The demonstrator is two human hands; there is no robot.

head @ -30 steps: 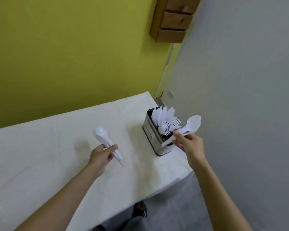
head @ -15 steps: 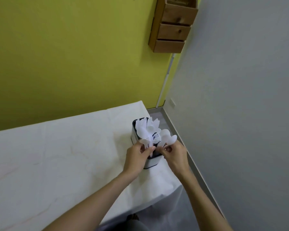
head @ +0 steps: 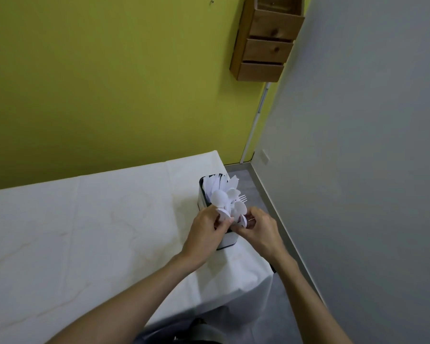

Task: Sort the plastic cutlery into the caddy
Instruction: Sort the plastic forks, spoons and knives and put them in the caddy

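A metal caddy (head: pixel 227 240) stands near the table's right end, packed with white plastic cutlery (head: pixel 219 187): knives at the back, a fork (head: pixel 243 198) and spoons toward the front. My left hand (head: pixel 205 234) pinches white spoons (head: pixel 222 214) at the caddy's near compartment. My right hand (head: pixel 260 230) pinches another white spoon (head: pixel 241 212) beside them. The handles go down into the caddy and are hidden by my fingers.
The table (head: pixel 85 232) wears a white cloth, and its right edge and front corner lie just beside the caddy. A wooden drawer unit (head: pixel 266 45) hangs on the yellow wall. Grey floor and a grey wall are to the right.
A second ago my left hand held spoons over the table and my right held one beside the caddy. Both hands have come together at the caddy and lowered the spoons into it.
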